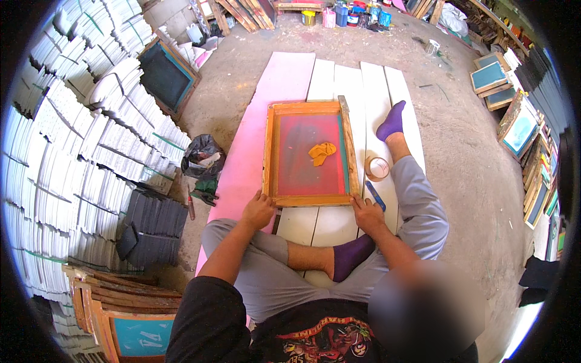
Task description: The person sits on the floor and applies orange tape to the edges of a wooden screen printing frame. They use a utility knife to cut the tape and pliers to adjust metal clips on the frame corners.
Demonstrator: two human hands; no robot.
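A wooden screen-printing frame (pixel 272 145) with reddish mesh lies in front of me on pale boards. On its mesh rests a crumpled orange cloth (pixel 322 153). My left hand (pixel 258 210) is closed on the frame's near left corner. At the near right corner, my right hand (pixel 367 215) grips the wood, its fingertips on the frame's edge. Just beyond that hand lies a blue utility knife (pixel 375 196). A roll of tape (pixel 379 167) sits farther up, between the frame and my outstretched leg. The undersides of both grips are hidden.
White boards (pixel 348 85) and a pink board (pixel 242 151) lie under the frame. Tall stacks of white sheets (pixel 60 151) line the left. A black bag (pixel 203 156) stands beside the pink board. More screens (pixel 517 130) lean at right; paint cans (pixel 354 17) stand far back.
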